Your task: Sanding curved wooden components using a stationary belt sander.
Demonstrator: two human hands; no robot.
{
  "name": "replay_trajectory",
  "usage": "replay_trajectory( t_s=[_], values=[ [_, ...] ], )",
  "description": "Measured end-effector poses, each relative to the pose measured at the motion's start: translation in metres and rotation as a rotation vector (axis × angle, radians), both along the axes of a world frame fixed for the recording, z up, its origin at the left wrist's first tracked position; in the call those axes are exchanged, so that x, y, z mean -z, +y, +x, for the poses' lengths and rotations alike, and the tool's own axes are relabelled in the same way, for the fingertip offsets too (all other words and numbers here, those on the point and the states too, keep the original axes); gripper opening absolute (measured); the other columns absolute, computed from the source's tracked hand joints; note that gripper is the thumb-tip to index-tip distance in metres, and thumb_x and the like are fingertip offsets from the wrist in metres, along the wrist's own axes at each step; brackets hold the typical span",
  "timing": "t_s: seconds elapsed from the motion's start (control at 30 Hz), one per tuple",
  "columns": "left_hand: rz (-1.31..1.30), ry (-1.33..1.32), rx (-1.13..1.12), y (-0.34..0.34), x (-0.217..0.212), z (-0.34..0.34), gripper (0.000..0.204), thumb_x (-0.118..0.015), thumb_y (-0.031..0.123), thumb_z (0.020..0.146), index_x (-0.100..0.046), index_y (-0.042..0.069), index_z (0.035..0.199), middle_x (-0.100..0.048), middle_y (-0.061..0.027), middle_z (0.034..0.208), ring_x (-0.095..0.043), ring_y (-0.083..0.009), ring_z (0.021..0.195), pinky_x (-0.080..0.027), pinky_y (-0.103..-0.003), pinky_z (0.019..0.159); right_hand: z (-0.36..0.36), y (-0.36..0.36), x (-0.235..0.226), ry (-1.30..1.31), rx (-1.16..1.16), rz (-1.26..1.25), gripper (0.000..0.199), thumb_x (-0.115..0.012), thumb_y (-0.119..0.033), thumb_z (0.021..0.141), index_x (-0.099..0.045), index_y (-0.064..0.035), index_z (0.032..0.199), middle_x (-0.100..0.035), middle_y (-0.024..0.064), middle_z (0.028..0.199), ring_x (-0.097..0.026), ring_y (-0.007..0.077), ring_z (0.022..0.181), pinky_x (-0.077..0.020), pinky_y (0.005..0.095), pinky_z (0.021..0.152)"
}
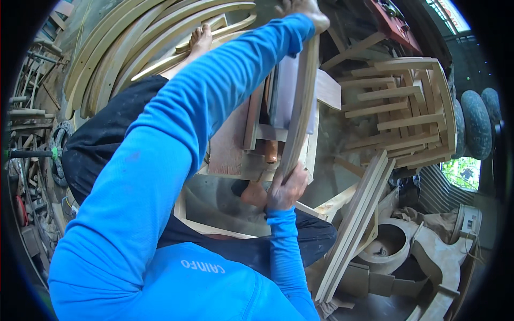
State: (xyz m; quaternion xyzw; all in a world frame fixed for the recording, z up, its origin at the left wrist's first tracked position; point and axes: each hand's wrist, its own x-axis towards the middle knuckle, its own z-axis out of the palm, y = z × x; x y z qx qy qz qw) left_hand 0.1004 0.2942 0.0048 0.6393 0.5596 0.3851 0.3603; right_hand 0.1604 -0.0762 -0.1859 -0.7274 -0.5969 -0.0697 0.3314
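A long, slightly curved wooden slat (pixel 303 101) stretches from the top of the view toward me, standing on edge over a low wooden bench (pixel 227 152). My left arm reaches far forward, and my left hand (pixel 304 12) is closed over the slat's far end, partly cut off by the upper rim. At the near end my right hand (pixel 289 187) is wrapped round the wood. Just left of the slat lies a pale lilac flat panel (pixel 284 88), with an orange-brown cylinder (pixel 271 151) below it. What the slat's underside touches is hidden.
Several curved wooden strips (pixel 115 59) lie at the far left. Right of the bench stands a stack of slatted wooden frames (pixel 407 107). Long straight boards (pixel 353 224) lean at the near right, beside a round hollow housing (pixel 383 246). My bent legs flank the bench.
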Motion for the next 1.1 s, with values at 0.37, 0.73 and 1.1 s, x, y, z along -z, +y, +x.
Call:
replay_trajectory(
  t_s=[0.37,0.73,1.1],
  values=[
    [0.013,0.113,-0.208,0.083,0.002,0.019,0.082,-0.079,0.018,0.079,-0.038,0.008,0.149,-0.063,-0.0181,0.131,-0.058,-0.0353,0.129,-0.048,-0.047,0.11,-0.01,0.142,-0.089,-0.146,0.026,0.075,0.05,-0.069,-0.028,0.094,-0.06,-0.0036,0.137,-0.061,0.0128,0.103,-0.06,0.0308,0.1,-0.0403,0.0446,0.085],
    [0.286,0.53,-0.03,-0.09,0.065,0.006,0.095,-0.056,0.029,0.086,-0.011,0.002,0.165,-0.015,-0.0285,0.169,0.001,-0.0443,0.159,0.001,-0.065,0.125,-0.011,-0.014,-0.007,-0.103,0.073,-0.079,0.049,-0.067,-0.031,0.096,-0.058,-0.0005,0.133,-0.06,0.0178,0.104,-0.059,0.037,0.098,-0.0419,0.0478,0.084],
    [0.216,0.56,0.143,-0.234,0.109,-0.002,0.084,-0.05,0.035,0.098,-0.011,0.001,0.165,-0.012,-0.029,0.169,0.004,-0.0446,0.159,0.008,-0.063,0.124,-0.027,-0.154,-0.01,-0.003,0.084,-0.352,0.052,-0.076,-0.021,0.086,-0.058,-0.0037,0.131,-0.062,0.0157,0.101,-0.059,0.0373,0.096,-0.0428,0.0464,0.083]
  ],
)
